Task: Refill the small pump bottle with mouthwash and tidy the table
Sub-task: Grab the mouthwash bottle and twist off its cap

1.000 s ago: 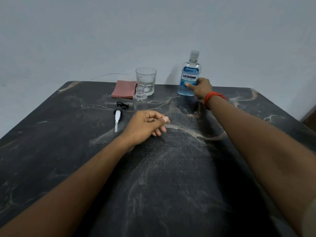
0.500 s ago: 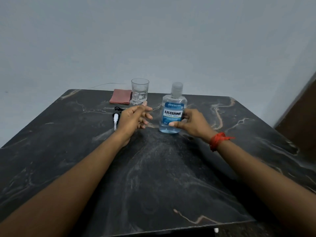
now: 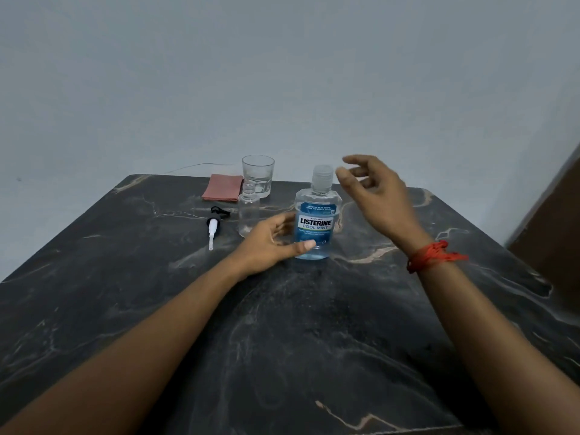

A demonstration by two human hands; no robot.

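Observation:
The mouthwash bottle (image 3: 317, 221), clear with blue liquid, a blue label and its cap on, stands upright mid-table. My left hand (image 3: 270, 243) wraps its lower left side, with the thumb across the front near the base. My right hand (image 3: 376, 196) hovers beside the cap, fingers spread and slightly blurred, holding nothing. Just left of my left hand stands the small clear bottle (image 3: 248, 215), uncapped. Its black-and-white pump head (image 3: 213, 226) lies flat on the table further left.
A drinking glass (image 3: 258, 174) and a folded pink cloth (image 3: 222, 191) sit at the far edge of the dark marble table (image 3: 282, 340), near the grey wall. A red thread (image 3: 433, 255) circles my right wrist. Brown furniture shows at right.
My right hand dragged the mouthwash bottle from the far edge to mid-table, then let go and rose beside the cap. My left hand moved right from the small bottle onto the mouthwash bottle.

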